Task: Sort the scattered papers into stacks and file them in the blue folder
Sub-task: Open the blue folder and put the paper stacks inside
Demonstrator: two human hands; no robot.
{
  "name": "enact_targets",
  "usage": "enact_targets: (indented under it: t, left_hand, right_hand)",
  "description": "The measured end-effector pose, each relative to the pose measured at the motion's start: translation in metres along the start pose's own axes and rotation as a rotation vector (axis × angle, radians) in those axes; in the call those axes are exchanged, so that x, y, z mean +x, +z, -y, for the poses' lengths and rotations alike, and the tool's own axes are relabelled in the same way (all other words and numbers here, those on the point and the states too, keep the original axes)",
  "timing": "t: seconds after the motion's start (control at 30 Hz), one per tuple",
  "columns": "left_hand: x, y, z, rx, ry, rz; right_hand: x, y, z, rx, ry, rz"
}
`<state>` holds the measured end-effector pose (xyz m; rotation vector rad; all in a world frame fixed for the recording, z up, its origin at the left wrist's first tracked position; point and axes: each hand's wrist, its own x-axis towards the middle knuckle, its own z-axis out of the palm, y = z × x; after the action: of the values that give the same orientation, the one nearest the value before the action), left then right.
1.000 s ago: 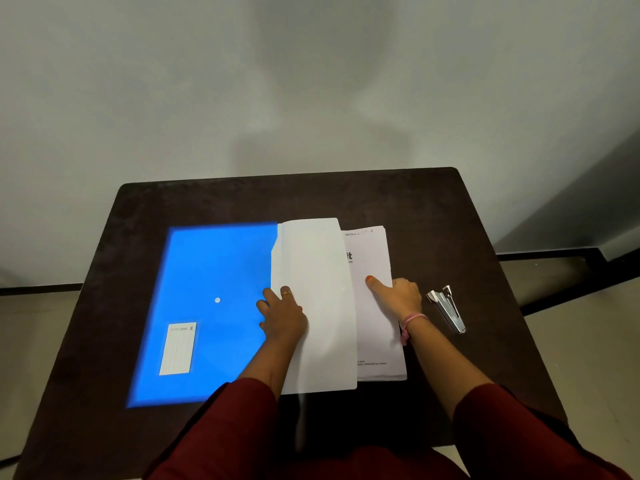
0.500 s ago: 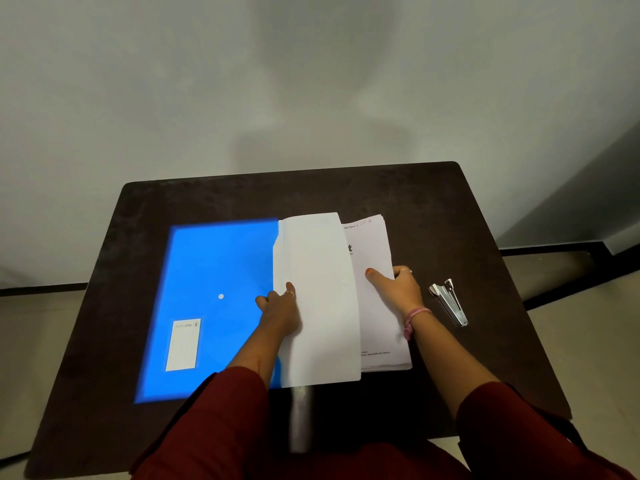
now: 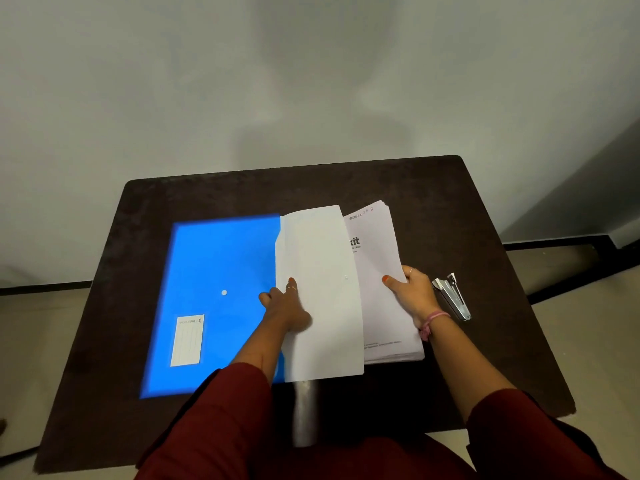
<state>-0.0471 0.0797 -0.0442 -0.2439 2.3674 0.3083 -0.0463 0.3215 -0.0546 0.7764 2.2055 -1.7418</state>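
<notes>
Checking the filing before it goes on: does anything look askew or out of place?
Nothing is damaged. The paper stack sits slightly fanned and tilted in the right hand. A stapler lies beside it.

I see big dark letters "xit" on top sheet of paper stack [image 3: 379, 271]; start of word hidden under white flap [image 3: 320, 292]. Small line under it, too blurry for me to read. Red handwriting at top edge of same sheet, maybe numbers, I can't make it out. Tiny print near bottom of sheet, too small. White label [image 3: 187, 340] on blue folder [image 3: 214, 265] has small word on top and ruled lines; I can't read word.
</notes>
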Motion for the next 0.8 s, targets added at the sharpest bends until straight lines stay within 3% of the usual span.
enact_targets:
  t: [0.2, 0.5, 0.8]
  left_hand:
    - [-0.007, -0.002, -0.004, -0.191, -0.011, 0.017]
    - [0.009, 0.014, -0.008, 0.128, 0.057, 0.016]
    - [0.016, 0.018, -0.009, 0.198, 0.095, -0.009]
  right_hand:
    - [0.001, -0.046, 0.02, 0.001, -0.026, -0.074]
    - [0.01, -0.121, 0.047, 0.116, -0.079, -0.166]
    - [0.0, -0.11, 0.058, 0.283, 0.029, -0.038]
